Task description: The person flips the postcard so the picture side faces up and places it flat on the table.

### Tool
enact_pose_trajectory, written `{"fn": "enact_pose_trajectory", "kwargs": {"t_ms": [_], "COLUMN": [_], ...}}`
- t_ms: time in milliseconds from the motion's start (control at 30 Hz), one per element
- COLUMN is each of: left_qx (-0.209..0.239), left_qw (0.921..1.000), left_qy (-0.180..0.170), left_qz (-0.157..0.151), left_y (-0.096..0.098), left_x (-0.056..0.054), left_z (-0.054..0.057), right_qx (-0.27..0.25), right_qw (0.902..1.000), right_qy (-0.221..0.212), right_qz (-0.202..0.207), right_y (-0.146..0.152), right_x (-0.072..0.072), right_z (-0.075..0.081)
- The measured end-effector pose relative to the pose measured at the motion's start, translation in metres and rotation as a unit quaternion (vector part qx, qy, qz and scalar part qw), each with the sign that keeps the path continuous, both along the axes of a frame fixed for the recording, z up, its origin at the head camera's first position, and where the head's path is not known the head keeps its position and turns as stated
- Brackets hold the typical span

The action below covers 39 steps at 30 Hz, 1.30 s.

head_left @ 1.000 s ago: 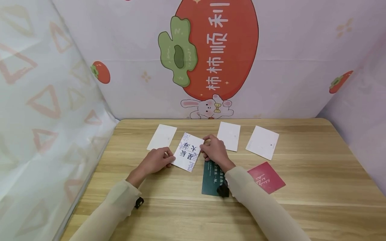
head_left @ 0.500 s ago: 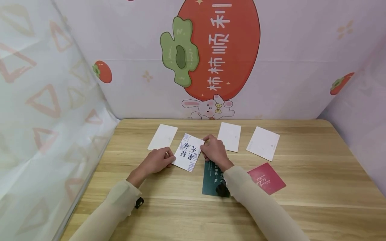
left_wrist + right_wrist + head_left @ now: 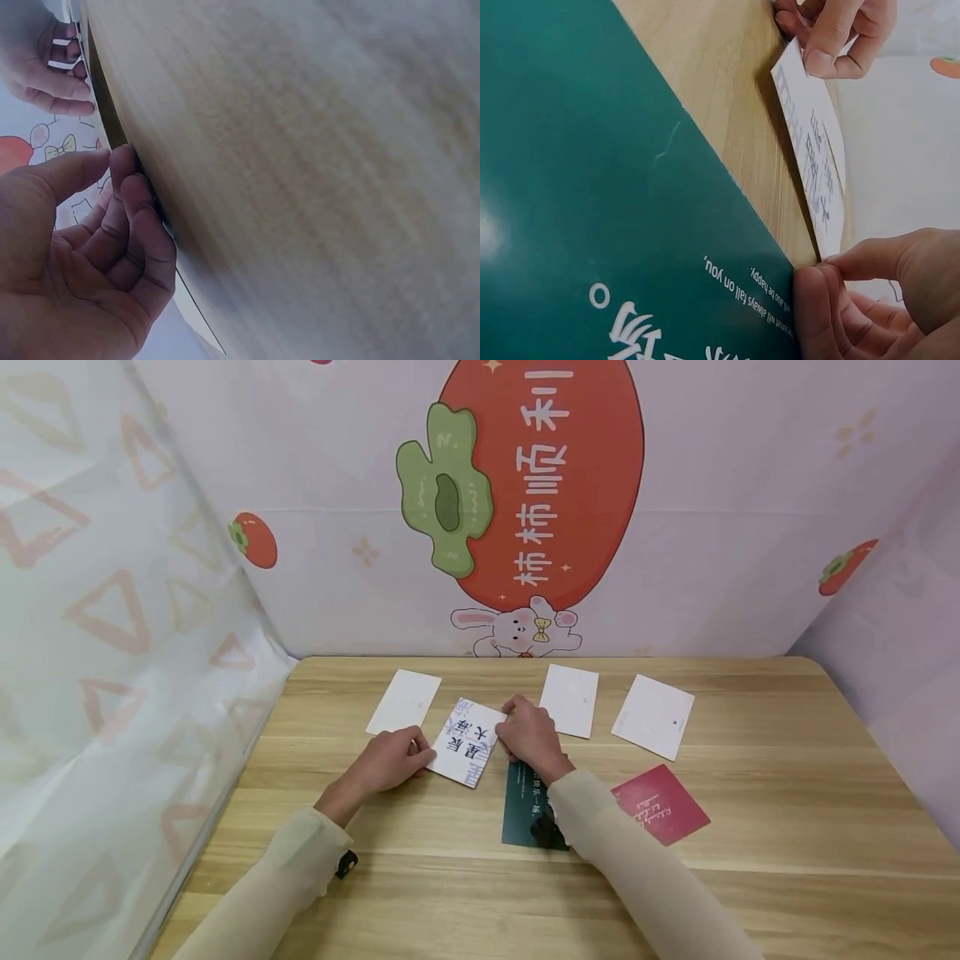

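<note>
A white card (image 3: 467, 750) with dark and pale violet Chinese characters is held between my two hands, just over the table. My left hand (image 3: 388, 762) pinches its near left corner between thumb and fingers. At the opposite side my right hand (image 3: 529, 735) pinches the edge, thumb on top and fingertips beneath. In the right wrist view the card (image 3: 810, 150) is slightly raised, with a shadow under its long edge. A dark green card (image 3: 519, 818) with white writing lies below my right wrist, partly covered by the hand and sleeve.
Three white cards, the left one (image 3: 408, 700), the middle one (image 3: 572, 700) and the right one (image 3: 654, 715), lie along the back of the wooden table (image 3: 795, 777). A crimson card (image 3: 666, 805) sits by my right sleeve. A printed cloth (image 3: 330, 585) hangs behind the table.
The far edge of the held white card has dropped a little toward the table. My right hand has shifted slightly left with it; my left hand stays about where it was.
</note>
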<state>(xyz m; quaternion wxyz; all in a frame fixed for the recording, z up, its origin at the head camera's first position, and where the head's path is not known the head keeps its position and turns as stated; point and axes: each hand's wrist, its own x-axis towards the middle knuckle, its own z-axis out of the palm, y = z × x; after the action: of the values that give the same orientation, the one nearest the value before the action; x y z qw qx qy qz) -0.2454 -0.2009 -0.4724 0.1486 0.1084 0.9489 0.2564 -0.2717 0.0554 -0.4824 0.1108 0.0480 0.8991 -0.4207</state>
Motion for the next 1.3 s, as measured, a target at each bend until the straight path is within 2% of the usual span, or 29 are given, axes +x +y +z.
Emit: {"fn": "enact_pose_trajectory", "kwargs": {"t_ms": [233, 567, 700, 867, 1033, 1200, 1300], "left_qx": [-0.007, 0.022, 0.043, 0.065, 0.059, 0.055, 0.053], "left_qw": [1.0, 0.9971, 0.9943, 0.9918, 0.9926, 0.9936, 0.9933], "left_qy": [0.001, 0.063, 0.082, 0.083, 0.075, 0.068, 0.071], "left_qz": [-0.005, -0.036, -0.053, -0.072, -0.074, -0.072, -0.074], "left_y": [0.0, 0.007, 0.012, 0.024, 0.038, 0.05, 0.055], "left_x": [-0.003, -0.016, -0.02, -0.023, -0.027, -0.031, -0.032], "left_z": [0.004, 0.016, 0.013, 0.013, 0.016, 0.015, 0.014], "right_qx": [-0.033, -0.097, -0.083, -0.051, -0.018, -0.004, 0.007], "right_qw": [0.9995, 0.9931, 0.9916, 0.9876, 0.9838, 0.9815, 0.9782], "right_qy": [-0.001, 0.066, 0.09, 0.12, 0.132, 0.133, 0.129], "right_qz": [-0.002, 0.01, 0.041, 0.087, 0.12, 0.138, 0.163], "right_y": [0.005, 0.027, 0.032, 0.039, 0.048, 0.057, 0.064], "right_x": [0.006, 0.02, 0.025, 0.034, 0.039, 0.043, 0.046], "right_z": [0.004, 0.017, 0.019, 0.022, 0.021, 0.019, 0.017]}}
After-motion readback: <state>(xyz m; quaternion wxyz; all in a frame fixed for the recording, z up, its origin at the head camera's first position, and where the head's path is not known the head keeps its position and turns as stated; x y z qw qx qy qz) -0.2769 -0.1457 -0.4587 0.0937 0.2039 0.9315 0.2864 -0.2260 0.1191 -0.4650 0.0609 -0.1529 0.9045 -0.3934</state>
